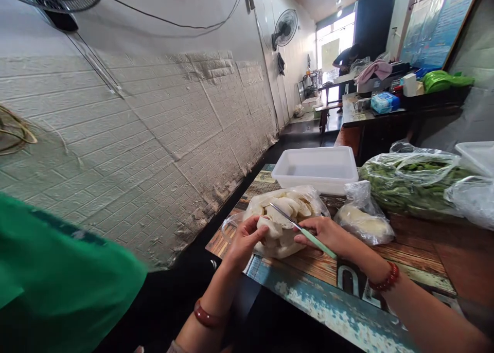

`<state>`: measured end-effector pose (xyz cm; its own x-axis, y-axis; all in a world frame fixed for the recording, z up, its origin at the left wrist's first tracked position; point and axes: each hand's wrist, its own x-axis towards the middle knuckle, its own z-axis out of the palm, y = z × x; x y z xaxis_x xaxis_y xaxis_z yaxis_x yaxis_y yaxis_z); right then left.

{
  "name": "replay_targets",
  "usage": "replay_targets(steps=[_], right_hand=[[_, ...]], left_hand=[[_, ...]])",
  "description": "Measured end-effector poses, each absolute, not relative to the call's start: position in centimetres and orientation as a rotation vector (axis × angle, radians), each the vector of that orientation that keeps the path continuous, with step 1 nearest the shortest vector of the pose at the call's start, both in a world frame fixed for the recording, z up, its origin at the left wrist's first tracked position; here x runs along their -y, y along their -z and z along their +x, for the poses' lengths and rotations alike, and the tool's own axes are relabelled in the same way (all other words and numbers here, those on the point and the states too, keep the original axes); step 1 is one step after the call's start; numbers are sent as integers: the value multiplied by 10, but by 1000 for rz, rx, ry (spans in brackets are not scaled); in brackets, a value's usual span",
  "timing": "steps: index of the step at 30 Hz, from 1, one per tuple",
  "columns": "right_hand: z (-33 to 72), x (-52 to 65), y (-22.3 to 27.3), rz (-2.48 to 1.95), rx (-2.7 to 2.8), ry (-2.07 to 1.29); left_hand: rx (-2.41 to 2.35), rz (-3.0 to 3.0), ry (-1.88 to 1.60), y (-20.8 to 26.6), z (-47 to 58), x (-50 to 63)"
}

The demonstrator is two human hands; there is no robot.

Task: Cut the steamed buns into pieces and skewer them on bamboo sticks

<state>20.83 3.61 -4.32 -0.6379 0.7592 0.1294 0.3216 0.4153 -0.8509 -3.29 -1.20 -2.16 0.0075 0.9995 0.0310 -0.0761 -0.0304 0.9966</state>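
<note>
1. Both grips are occupied above the wooden-patterned desk [309,278].
2. Left grip [246,240]: thumb and fingers pinch 1 pale piece [270,228] at the front of an open plastic bag [314,194].
3. Right grip [328,233]: fingers closed around the light-green handle of 1 knife [318,243], blade above the bag's pale contents.
4. Bag sits on the desk, in front of 1 white container [314,185].
5. To its right: 1 smaller clear bag [363,223], then 1 bag of green vegetables [412,186].

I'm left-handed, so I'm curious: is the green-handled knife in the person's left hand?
No, the green-handled knife is in the right hand, while the left hand holds a pale piece.
</note>
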Motion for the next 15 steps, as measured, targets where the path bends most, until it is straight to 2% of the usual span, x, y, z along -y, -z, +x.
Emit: replay_targets(steps=[5,10,15], right_hand=[[205,-32,35,-840,2155,-1311],[207,-29,31,-882,2207,-1232],[214,-28,26,-882,1846,-1651]], left_hand=[[-1035,1021,-1338,19,-32,12],[-1015,903,-1350,23,-29,8],[-1009,797,-1405,27,-31,4]])
